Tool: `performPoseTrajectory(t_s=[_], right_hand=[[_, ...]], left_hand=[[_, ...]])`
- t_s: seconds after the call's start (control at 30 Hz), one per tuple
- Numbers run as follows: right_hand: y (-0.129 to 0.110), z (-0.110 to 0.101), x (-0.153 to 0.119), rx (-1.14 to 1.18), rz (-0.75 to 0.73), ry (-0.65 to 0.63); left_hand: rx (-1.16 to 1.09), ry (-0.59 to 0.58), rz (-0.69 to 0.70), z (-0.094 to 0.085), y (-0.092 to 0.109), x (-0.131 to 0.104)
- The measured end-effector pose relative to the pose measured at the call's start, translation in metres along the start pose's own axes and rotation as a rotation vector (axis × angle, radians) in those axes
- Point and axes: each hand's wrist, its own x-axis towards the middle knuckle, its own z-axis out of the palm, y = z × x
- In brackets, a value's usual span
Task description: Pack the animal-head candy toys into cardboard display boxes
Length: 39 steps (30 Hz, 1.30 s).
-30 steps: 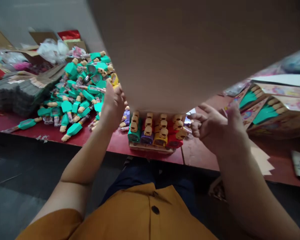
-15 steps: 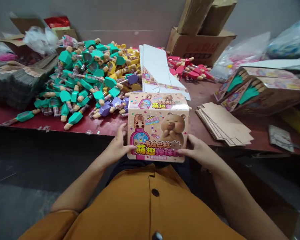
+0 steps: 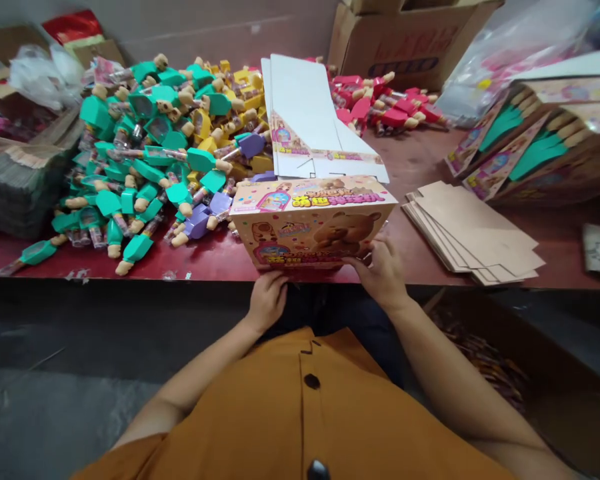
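Observation:
A printed cardboard display box (image 3: 310, 233) with a cartoon bear on its front stands at the red table's front edge, its top tipped toward me. My right hand (image 3: 384, 273) grips its lower right corner, thumb on the front face. At the bottom edge, left of the middle, my left hand (image 3: 269, 300) is closed with curled fingers against the box; the fingertips are partly hidden. Right behind the box lie flat white-backed printed cardboard sheets (image 3: 305, 100). Toy pieces in green (image 3: 137, 250), purple and yellow heap up to the left.
Red toys (image 3: 395, 113) lie behind the sheets, before a brown carton (image 3: 410, 43). Brown cardboard pieces (image 3: 475, 230) are stacked to the right, near filled display boxes (image 3: 570, 160) holding green toys. A stack of folded cardboard (image 3: 20, 180) stands far left. An open carton (image 3: 540, 373) sits below the table.
The box has gone from lying face-up in both hands to standing more upright on the table edge. My left hand moved from its left side to its bottom edge.

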Motion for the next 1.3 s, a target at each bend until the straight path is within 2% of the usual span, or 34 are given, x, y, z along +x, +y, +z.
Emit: performPoseTrajectory(t_s=[0.1,0.23,0.33,0.53,0.67,0.83,0.97,1.07,1.13,1.2,1.23,1.27,1.3], right_hand=[[0.002,-0.004,0.002,-0.103,-0.164,0.079],[0.003,-0.004,0.003,-0.171,-0.199,0.101],[0.007,0.005,-0.003,-0.137,-0.21,0.149],[0.013,0.021,-0.013,-0.161,-0.2,0.268],[0.008,0.014,-0.015,-0.259,-0.096,0.205],[0.0,0.002,-0.02,-0.292,0.016,0.132],[-0.004,0.0,-0.02,-0.258,0.026,0.132],[-0.005,0.004,-0.016,-0.199,0.029,0.158],[-0.003,0.006,-0.013,-0.149,0.026,0.157],[-0.001,0.008,-0.01,-0.102,0.037,0.138],[0.0,0.007,-0.01,-0.086,0.05,0.124],[0.001,0.006,-0.009,-0.077,0.068,0.106],[0.001,0.004,-0.009,-0.073,0.087,0.085]], left_hand=[[-0.004,-0.12,0.066,0.011,0.022,-0.007],[0.106,-0.23,0.086,0.021,0.034,0.004],[0.171,-0.258,0.073,0.025,0.035,0.016],[0.119,-0.274,0.066,0.027,0.033,0.029],[0.066,-0.265,0.084,0.028,0.027,0.025],[0.023,-0.353,0.096,0.03,0.019,0.015],[0.01,-0.242,0.162,0.028,0.017,0.017],[-0.135,-0.137,0.137,0.022,0.015,0.02],[-0.215,0.005,0.059,0.013,0.008,0.021],[-0.207,0.2,-0.085,0.002,-0.006,0.022],[-0.196,0.257,-0.173,-0.004,-0.014,0.022],[-0.21,0.267,-0.252,-0.01,-0.023,0.023],[-0.243,0.228,-0.316,-0.015,-0.032,0.025]])
